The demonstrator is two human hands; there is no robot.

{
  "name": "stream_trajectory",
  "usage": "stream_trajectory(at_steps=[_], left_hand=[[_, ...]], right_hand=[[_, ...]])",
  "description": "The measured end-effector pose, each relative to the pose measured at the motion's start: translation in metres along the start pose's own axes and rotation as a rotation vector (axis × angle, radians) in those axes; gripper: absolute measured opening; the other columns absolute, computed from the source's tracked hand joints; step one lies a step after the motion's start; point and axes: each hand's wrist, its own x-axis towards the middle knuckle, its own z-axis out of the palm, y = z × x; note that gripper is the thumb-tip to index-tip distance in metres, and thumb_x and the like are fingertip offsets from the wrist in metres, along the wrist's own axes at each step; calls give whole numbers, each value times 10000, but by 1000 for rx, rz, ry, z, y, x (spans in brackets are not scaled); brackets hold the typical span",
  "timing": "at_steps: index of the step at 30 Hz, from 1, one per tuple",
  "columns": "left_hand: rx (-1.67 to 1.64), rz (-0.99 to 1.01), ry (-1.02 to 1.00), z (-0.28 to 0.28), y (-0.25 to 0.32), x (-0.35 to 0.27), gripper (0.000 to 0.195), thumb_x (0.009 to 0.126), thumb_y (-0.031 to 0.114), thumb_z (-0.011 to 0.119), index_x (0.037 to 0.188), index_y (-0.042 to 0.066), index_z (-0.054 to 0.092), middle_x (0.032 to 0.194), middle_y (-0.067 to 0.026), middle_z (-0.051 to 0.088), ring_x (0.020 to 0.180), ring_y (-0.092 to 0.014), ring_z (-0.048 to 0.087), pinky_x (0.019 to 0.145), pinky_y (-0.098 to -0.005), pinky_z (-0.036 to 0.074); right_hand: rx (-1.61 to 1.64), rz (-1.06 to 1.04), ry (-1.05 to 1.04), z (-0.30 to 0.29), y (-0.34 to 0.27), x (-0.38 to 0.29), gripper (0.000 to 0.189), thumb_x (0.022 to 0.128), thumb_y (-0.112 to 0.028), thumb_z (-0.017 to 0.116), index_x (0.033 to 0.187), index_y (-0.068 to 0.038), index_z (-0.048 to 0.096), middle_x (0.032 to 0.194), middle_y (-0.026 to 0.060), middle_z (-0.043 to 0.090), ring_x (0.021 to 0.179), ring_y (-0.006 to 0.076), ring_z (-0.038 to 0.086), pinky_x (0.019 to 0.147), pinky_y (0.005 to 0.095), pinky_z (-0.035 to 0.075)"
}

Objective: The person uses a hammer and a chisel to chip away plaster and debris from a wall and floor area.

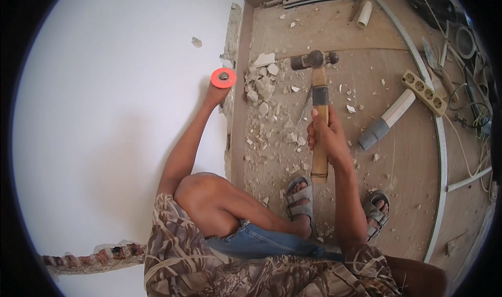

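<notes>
My right hand (327, 136) grips the wooden handle of a ball-peen hammer (319, 75), its dark steel head pointing away from me above the floor. Grey tape wraps the handle below the head. At the foot of the white wall (117, 93), my left hand (219, 96) is closed around a cold chisel with a round orange hand guard (217, 82). Only the guard and the steel striking end show; the blade is hidden beneath. Beside it runs a rough chipped strip of wall (231, 34), just above the brown skirting board (240, 100). The hammer head is apart from the chisel.
Broken plaster rubble (264, 85) lies along the skirting. To the right are a plastic pipe piece (398, 108) with a grey end, a power strip (423, 93), a long metal straightedge (442, 159), a trowel (431, 55) and cables. A chased groove (94, 259) exposes brick in the wall.
</notes>
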Motion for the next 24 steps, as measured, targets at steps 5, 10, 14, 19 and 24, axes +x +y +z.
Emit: stream_trajectory(at_steps=[5, 10, 14, 19, 24], left_hand=[[9, 72, 21, -7, 12, 3, 216, 843, 104, 682, 1040, 23, 643, 962, -75, 689, 940, -176, 657, 832, -320, 515], [-18, 142, 86, -2, 14, -14, 248, 838, 91, 682, 1071, 20, 632, 988, -81, 683, 955, -170, 650, 845, -319, 510], [-26, 237, 58, 11, -2, -25, 302, 829, 70, 689, 1118, 20, 615, 1046, -80, 671, 998, -173, 638, 879, -326, 500], [-75, 166, 27, 4, -9, -24, 332, 826, 65, 695, 1144, 35, 605, 1088, -67, 661, 1034, -179, 628, 907, -332, 491], [-242, 149, -17, -9, -10, -23, 263, 876, 137, 666, 1117, 69, 588, 973, 5, 604, 871, -97, 568, 755, -282, 483]], right_hand=[[-6, 5, -24, 16, -12, -14, 311, 997, -351, 541, 1118, -79, 453, 684, 0, 489, 528, 79, 490, 465, 247, 432], [-25, -245, -56, 38, -46, -25, 346, 1005, -366, 523, 1133, -56, 438, 684, 15, 493, 530, 77, 481, 471, 243, 420], [9, -515, -102, 63, -52, -18, 330, 996, -314, 542, 1134, -29, 448, 693, 20, 519, 563, 83, 499, 500, 250, 427], [-424, -469, -146, 103, 4, 31, 344, 957, -235, 580, 1141, 23, 446, 756, 251, 613, 699, 403, 643, 596, 437, 478], [-711, -450, -221, 90, 41, 65, 369, 986, -294, 531, 1145, 37, 493, 691, 208, 585, 614, 302, 605, 589, 448, 467]])
